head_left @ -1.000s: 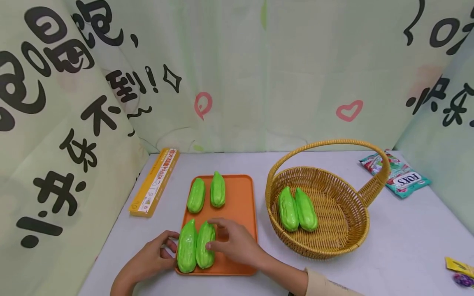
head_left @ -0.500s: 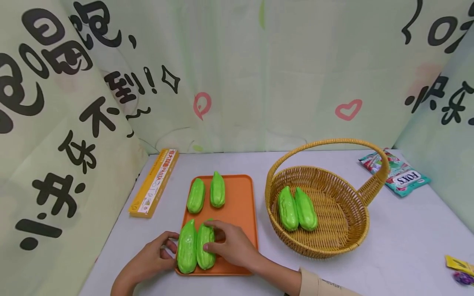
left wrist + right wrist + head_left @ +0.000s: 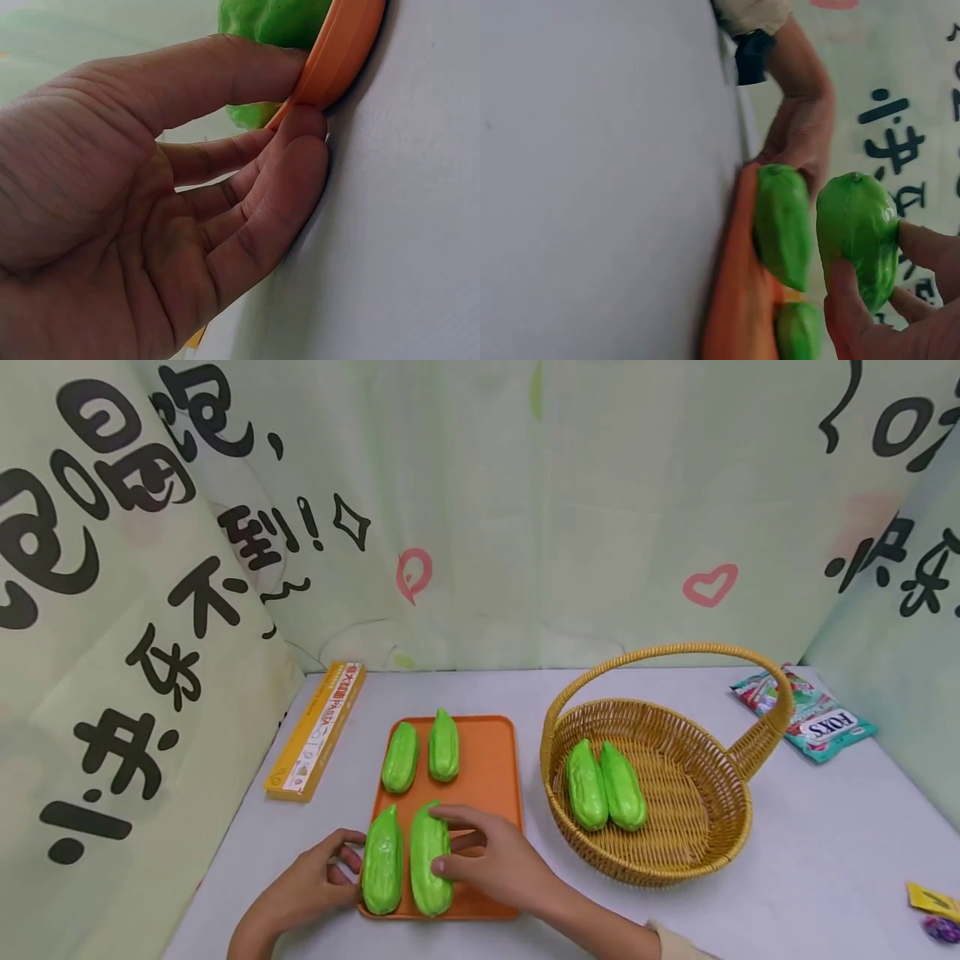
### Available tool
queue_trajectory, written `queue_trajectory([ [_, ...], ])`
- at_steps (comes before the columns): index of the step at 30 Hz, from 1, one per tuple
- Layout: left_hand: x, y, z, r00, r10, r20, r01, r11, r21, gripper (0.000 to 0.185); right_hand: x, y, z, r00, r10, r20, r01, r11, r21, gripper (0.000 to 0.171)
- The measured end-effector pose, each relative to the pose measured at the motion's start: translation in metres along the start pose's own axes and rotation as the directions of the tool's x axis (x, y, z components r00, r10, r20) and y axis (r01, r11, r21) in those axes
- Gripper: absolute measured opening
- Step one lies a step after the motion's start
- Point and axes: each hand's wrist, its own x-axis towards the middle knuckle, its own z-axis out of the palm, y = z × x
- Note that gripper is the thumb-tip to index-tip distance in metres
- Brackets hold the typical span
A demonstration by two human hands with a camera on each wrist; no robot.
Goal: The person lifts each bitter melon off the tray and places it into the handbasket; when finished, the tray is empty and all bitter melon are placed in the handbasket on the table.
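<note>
Green gourd (image 3: 430,858) pinched by the right hand (image 3: 491,864) (left hand (image 3: 311,885) grips the orange tray (image 3: 491,777)).

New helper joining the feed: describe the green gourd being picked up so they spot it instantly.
Find the orange tray left of the wicker basket. Four green gourds sit on it in two pairs; look at the near pair. It is the right-hand gourd, the only one gripped by the right hand and raised off the tray.
</note>
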Motion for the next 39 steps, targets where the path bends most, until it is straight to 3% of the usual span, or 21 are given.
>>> queue_trajectory([
  [7, -0.004, 0.000, 0.001, 0.999, -0.024, -0.022, 0.024, 1.000, 0.009, 0.060, -0.035, -0.029, -0.044, 0.996, -0.085, 0.015, 0.083, 0.991, 0.107, 0.057],
  [14, -0.009, -0.002, 0.002, 0.999, -0.038, -0.022, 0.039, 0.999, 0.028, 0.061, -0.072, -0.046, -0.108, 0.989, -0.129, -0.068, 0.129, 0.992, -0.004, 0.056],
  [20, -0.003, -0.001, 0.003, 0.999, -0.029, -0.016, 0.029, 0.999, 0.034, 0.060, -0.093, -0.046, -0.173, 0.985, -0.056, -0.161, 0.030, 0.987, -0.160, 0.053],
  [25, 0.001, 0.001, 0.001, 1.000, -0.024, -0.015, 0.025, 0.999, 0.029, 0.061, -0.095, -0.038, -0.215, 0.976, 0.026, -0.217, -0.086, 0.960, -0.268, 0.053],
  [30, 0.000, 0.001, -0.001, 0.999, -0.038, -0.016, 0.038, 0.999, 0.018, 0.062, -0.092, -0.029, -0.236, 0.973, 0.064, -0.221, -0.133, 0.940, -0.315, 0.057],
  [39, 0.000, 0.002, 0.000, 0.999, -0.045, -0.020, 0.045, 0.999, 0.007, 0.062, -0.085, -0.014, -0.251, 0.965, 0.134, -0.226, -0.204, 0.925, -0.322, 0.065],
])
